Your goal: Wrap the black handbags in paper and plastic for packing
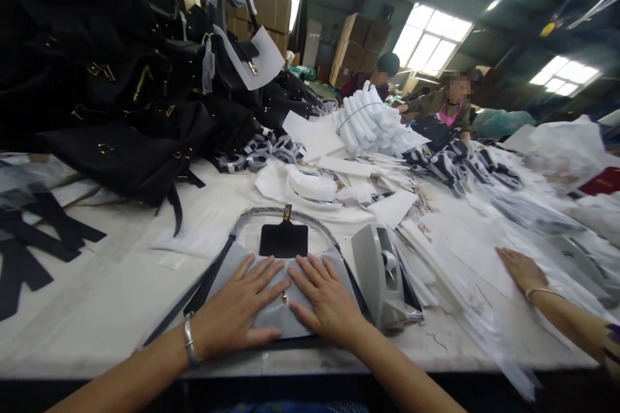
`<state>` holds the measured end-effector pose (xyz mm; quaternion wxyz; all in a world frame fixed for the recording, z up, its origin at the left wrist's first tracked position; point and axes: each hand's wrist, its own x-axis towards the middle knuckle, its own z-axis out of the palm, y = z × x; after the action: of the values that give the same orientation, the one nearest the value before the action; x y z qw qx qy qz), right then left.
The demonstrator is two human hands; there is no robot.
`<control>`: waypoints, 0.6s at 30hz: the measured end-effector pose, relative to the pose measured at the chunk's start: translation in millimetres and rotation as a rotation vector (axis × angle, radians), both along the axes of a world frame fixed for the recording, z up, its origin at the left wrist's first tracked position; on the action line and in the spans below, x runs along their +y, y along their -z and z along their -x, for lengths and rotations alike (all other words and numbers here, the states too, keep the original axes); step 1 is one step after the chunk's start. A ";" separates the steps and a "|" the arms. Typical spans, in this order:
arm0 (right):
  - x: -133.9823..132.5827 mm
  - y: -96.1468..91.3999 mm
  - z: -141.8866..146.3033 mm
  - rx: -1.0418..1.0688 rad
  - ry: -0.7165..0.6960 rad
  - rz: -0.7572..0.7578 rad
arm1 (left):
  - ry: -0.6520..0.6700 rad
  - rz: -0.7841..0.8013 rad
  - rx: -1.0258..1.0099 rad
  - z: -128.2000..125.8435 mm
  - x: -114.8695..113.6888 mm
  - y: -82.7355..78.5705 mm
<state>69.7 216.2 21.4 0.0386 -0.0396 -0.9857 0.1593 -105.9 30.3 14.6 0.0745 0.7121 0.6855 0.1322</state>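
A black handbag (201, 300) lies flat before me at the table's front edge, its front covered by a grey protective sheet (227, 269). My left hand (245, 306) rests on the sheet's left half, fingers spread. On the right half, my right hand (324, 300) lies flat with its fingers apart. A small metal clasp (284, 297) shows between the two hands. Above the fingertips is a black flap tab (283, 241) with a gold-coloured fitting (287, 211) at its top. The wrapped handle (317, 219) arches behind the tab. Neither hand grips anything.
A grey tape dispenser (375, 277) stands right of the bag. Black bags (111, 77) are heaped at the left, near black straps (39, 239). White paper pieces (310, 184) and a tied white bundle (363, 122) lie behind. Another person's hand (523, 270) rests at right; two people work farther back.
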 end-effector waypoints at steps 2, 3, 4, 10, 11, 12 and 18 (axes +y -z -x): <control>6.0 -9.9 8.3 -0.007 -0.014 0.083 | 0.002 0.006 0.020 -0.6 0.3 1.1; 10.1 -15.0 16.5 0.011 0.010 0.141 | 0.006 0.011 0.025 -0.8 0.5 1.6; 14.9 -19.7 27.8 0.050 0.063 0.204 | 0.008 0.015 0.027 -1.0 0.7 1.8; 41.8 -23.3 124.4 0.238 0.368 0.416 | 0.008 -0.001 0.015 -1.0 0.0 -0.4; 43.4 -21.9 134.0 0.235 0.359 0.438 | 0.011 -0.013 0.015 -0.8 -0.2 -0.1; 43.6 -21.1 138.9 0.240 0.350 0.463 | 0.013 -0.024 0.017 -0.6 -0.4 0.4; 15.3 -30.0 81.0 0.357 0.264 0.515 | -0.006 -0.034 0.026 -1.1 0.1 3.0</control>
<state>-11.3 231.5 51.4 0.2194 -0.1469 -0.8771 0.4011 -104.8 30.4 11.6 0.0531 0.7128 0.6863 0.1346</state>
